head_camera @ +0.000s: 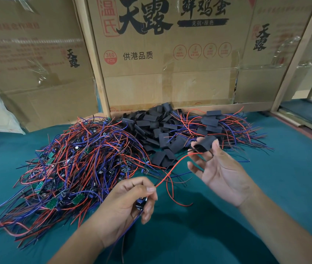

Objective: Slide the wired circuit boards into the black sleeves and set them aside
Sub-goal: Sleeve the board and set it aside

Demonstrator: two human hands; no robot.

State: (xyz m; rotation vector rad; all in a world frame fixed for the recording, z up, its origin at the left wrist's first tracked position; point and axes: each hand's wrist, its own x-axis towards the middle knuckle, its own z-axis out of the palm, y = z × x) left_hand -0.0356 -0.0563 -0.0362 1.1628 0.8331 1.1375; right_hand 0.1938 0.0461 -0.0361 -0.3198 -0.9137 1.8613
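Holding: my left hand (pixel 124 202) fingers curl round a circuit board (pixel 141 203)
Right hand (pixel 220 168): thumb and forefinger pinch a black sleeve (pixel 204 143), other fingers spread
Red wire (pixel 172 168): runs between both hands above the worktop (pixel 265 187)

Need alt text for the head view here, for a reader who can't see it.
A person's left hand grips a wired circuit board while the right hand pinches an open black sleeve, red wire running between them. Behind, on the green table, lie a pile of wired boards, loose sleeves and finished pieces.
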